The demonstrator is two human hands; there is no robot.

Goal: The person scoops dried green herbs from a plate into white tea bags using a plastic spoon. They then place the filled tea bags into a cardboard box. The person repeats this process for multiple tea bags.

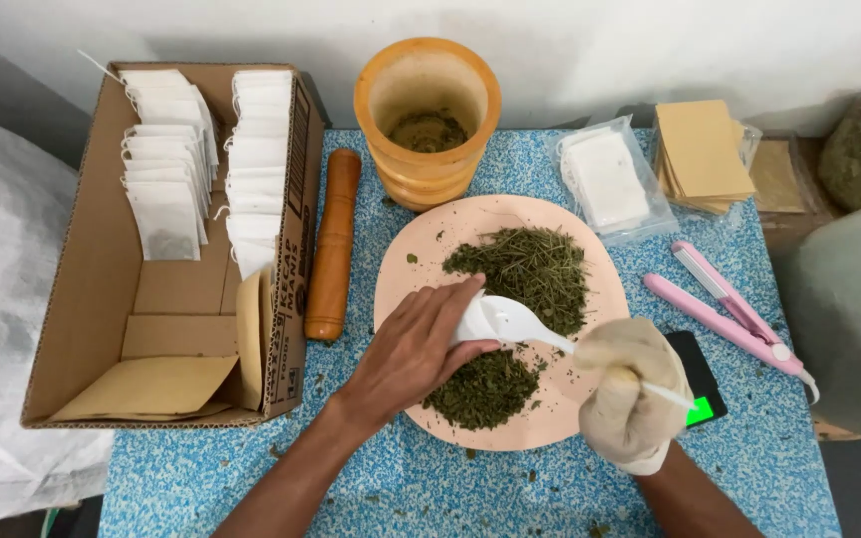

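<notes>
The left hand (413, 351) hides the white sachet (470, 321) it pinches; the black scale (702, 379) lies half-covered beneath the gloved right hand (630, 391).

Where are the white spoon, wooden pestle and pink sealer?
white spoon (510, 321): head view, on its bowl.
wooden pestle (332, 244): head view, mid-shaft.
pink sealer (724, 309): head view, between hinge and tips, on an arm.

One head camera looks steeply down, close over the table (430, 488)
</notes>
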